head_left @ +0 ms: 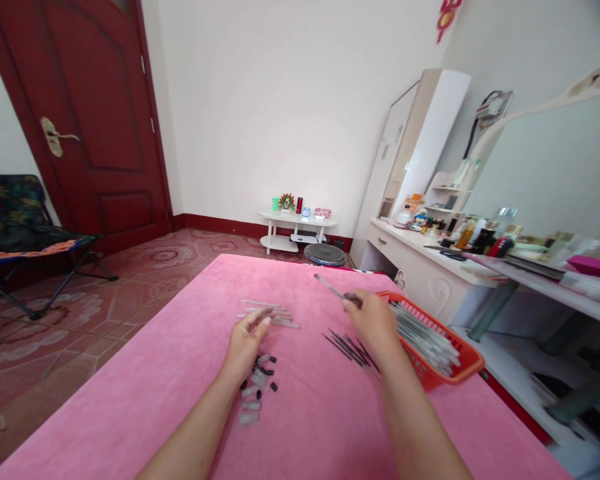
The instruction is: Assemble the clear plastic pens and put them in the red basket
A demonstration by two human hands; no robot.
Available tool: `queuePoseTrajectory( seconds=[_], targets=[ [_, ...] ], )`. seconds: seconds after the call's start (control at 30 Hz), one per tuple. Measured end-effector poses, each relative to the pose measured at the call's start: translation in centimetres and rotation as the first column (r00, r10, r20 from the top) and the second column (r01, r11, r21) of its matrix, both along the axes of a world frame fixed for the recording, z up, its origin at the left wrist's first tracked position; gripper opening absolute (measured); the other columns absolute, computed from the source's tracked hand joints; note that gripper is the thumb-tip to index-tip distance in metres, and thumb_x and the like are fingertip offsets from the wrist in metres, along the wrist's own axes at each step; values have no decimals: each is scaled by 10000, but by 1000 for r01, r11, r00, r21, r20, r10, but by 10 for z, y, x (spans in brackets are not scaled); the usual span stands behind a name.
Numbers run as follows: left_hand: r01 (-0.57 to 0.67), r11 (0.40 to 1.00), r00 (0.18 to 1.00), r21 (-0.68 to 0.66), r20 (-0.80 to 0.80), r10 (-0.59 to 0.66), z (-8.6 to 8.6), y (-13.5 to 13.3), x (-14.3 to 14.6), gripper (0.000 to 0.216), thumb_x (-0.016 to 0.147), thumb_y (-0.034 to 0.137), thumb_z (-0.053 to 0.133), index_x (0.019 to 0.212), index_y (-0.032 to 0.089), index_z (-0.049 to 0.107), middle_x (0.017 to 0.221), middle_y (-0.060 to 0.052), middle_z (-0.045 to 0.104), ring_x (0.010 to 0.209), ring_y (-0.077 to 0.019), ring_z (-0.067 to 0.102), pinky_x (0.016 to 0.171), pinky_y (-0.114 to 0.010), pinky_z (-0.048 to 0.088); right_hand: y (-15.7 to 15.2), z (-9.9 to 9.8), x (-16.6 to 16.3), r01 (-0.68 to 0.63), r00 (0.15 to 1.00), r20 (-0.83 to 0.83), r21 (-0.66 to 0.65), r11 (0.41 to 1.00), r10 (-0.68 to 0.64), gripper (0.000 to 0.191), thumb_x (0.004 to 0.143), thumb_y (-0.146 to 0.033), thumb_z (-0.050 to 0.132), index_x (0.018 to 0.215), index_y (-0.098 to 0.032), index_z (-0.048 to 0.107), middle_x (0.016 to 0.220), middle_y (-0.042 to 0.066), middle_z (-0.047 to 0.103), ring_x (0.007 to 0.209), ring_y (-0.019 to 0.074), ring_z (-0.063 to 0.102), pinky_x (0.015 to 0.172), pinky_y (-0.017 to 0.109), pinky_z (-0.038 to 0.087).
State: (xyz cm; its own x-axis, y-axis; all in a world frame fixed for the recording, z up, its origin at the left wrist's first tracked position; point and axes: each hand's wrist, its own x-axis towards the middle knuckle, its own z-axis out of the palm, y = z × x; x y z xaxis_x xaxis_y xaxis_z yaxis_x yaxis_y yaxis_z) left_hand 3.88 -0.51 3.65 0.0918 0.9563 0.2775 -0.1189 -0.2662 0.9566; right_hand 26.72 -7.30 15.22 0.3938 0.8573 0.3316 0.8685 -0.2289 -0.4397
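My right hand (373,320) is raised over the cloth's right half, its fingers closed on a thin pen (327,285) with a greyish barrel and a dark part at the fingertips. Under it, several dark thin refills (350,348) lie in a loose bundle. My left hand (250,333) is over the left side, fingers slightly bent and apart, with nothing visible in it. Just beyond its fingertips are several clear, slender tubes (283,317); whether it touches them I cannot tell. Close to the left wrist lies a scatter of small black and translucent caps (260,380).
An orange-red plastic basket (473,367) full of grey-white pens (425,337) stands right of my right forearm. Pink cloth (310,427) covers the table. Beyond are a round dark-topped stool (325,254), a small white stand (300,219) and a cluttered dressing table (445,257). A folding chair (25,227) stands left.
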Motion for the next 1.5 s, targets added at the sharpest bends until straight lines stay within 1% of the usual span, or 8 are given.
queuePoseTrajectory(
  seconds=[0.13, 0.27, 0.43, 0.57, 0.7, 0.97, 1.17, 1.5],
  targets=[
    [-149, 985, 979, 90, -129, 160, -6, 9, -9, 325, 762, 345, 571, 967, 118, 681, 1013, -119, 692, 1009, -247, 612, 959, -421, 417, -13, 11, 49, 394, 919, 38, -1, 919, -394, 312, 755, -421, 511, 952, -266, 696, 898, 99, 686, 824, 269, 613, 635, 328, 403],
    [-107, 962, 930, 249, -318, 186, -11, 15, -14, 334, 785, 305, 534, 1055, 154, 661, 1107, -110, 658, 1083, -241, 572, 997, -431, 386, -17, 6, 62, 474, 877, 65, 44, 879, -476, 340, 745, -354, 514, 1019, -230, 674, 951, 129, 657, 890, 301, 592, 721, 387, 413],
    [87, 934, 788, 348, -597, 149, -16, 19, -16, 448, 850, 334, 464, 1274, 203, 523, 1354, -88, 490, 1294, -235, 383, 1100, -456, 218, -6, -1, 41, 311, 930, 118, 257, 915, -349, 360, 761, -269, 505, 1092, -185, 618, 1066, 146, 579, 1021, 295, 524, 813, 386, 394],
    [158, 943, 710, 292, -697, 97, -16, 21, -18, 412, 857, 316, 457, 1251, 237, 548, 1342, -85, 504, 1316, -279, 343, 1092, -541, 132, 9, -13, 21, 57, 996, 61, 214, 975, -71, 272, 755, -253, 535, 994, -185, 644, 1023, 114, 583, 1009, 250, 521, 862, 343, 381],
    [188, 928, 659, 321, -742, 123, -15, 24, -20, 376, 770, 163, 537, 1122, 238, 649, 1206, -94, 612, 1179, -275, 494, 1054, -492, 256, 15, -23, 9, -50, 998, 38, 147, 988, 45, 206, 758, -254, 549, 923, -200, 661, 1024, 92, 592, 1007, 230, 524, 874, 331, 378],
    [167, 919, 646, 356, -744, 171, -14, 25, -18, 338, 686, 63, 580, 956, 214, 716, 1042, -85, 665, 1021, -240, 551, 940, -380, 396, 2, -25, 45, 278, 942, 185, 38, 960, -280, 308, 817, -343, 468, 988, -197, 677, 1055, 140, 618, 989, 302, 543, 758, 400, 411],
    [160, 917, 631, 365, -752, 190, -13, 22, -18, 340, 686, 46, 578, 950, 216, 708, 1022, -77, 653, 1005, -235, 549, 915, -366, 407, 3, -32, 64, 374, 916, 198, -110, 921, -348, 478, 823, -490, 401, 938, -133, 696, 1003, 196, 647, 995, 345, 557, 774, 462, 414],
    [124, 921, 621, 369, -753, 218, -10, 18, -19, 208, 708, 67, 578, 813, 195, 704, 942, -80, 637, 960, -226, 543, 871, -353, 412, -8, -13, 69, 486, 855, 243, -61, 872, -459, 516, 803, -524, 401, 857, -138, 740, 930, 231, 666, 992, 384, 555, 791, 501, 387]
  ],
)
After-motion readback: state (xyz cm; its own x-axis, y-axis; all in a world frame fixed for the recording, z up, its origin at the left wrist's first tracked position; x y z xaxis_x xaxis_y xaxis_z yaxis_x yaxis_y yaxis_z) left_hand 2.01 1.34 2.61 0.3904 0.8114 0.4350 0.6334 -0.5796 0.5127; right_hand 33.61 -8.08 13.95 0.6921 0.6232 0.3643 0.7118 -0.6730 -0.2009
